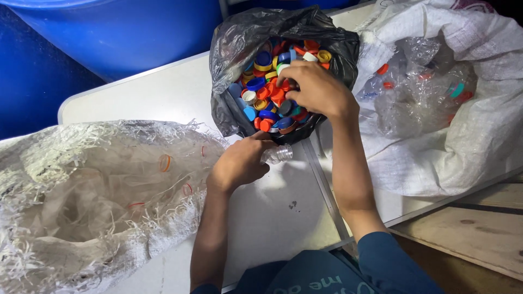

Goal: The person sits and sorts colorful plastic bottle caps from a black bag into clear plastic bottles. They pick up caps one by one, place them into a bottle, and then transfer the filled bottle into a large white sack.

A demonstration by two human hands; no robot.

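You are at a white table (pixel 163 92) with a big blue barrel (pixel 125 27) behind it. Your right hand (pixel 316 87) is inside a black bag (pixel 234 43) full of bright bottle caps (pixel 267 92), fingers bent down among them. Your left hand (pixel 239 163) is wrapped around a clear plastic bottle (pixel 279 154) lying on the table just under the bag. White woven sacks sit on both sides
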